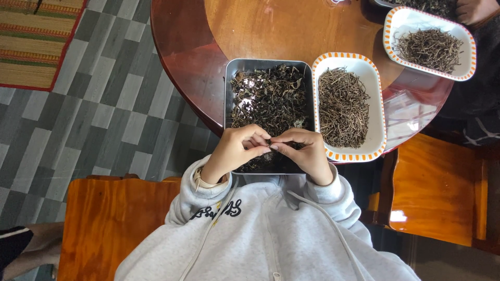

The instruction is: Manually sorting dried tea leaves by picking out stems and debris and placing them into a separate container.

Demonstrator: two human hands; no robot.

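A: Hands first, in the head view. Where are they?

B: Lower middle of the frame, over the near edge of the metal tray (227,93). The left hand (237,151) and the right hand (307,151) meet fingertip to fingertip, both curled inward.

A: What are they gripping?

B: The fingers of both hands are pressed together on something very small and dark at the meeting point, probably a bit of dried leaf (271,147). It is too small to say more.

A: And the tray itself?

B: Rectangular, grey metal, middle of the frame, filled with dark dried leaves (268,96) and stems mixed loosely. Its near end is hidden under the hands.

A: What lies beside it?

B: Just right of it, touching or nearly touching, a white rectangular dish with an orange-striped rim (376,99) holding a heap of thin brown stems (341,106).

A: Anything further off?

B: In the upper right, a second dish of the same kind (406,18) with a smaller heap of stems, and past it another person's hand (475,9) at the top edge.

A: What carries all this?

B: A round wooden table (260,28), glossy, with a darker red-brown border. A wooden chair (437,192) stands lower right. Grey tiled floor (109,104) fills the left, with a striped mat (36,39) in the upper left corner.

A: The person's clothing?

B: A light grey hooded sweatshirt (260,234), bottom middle.
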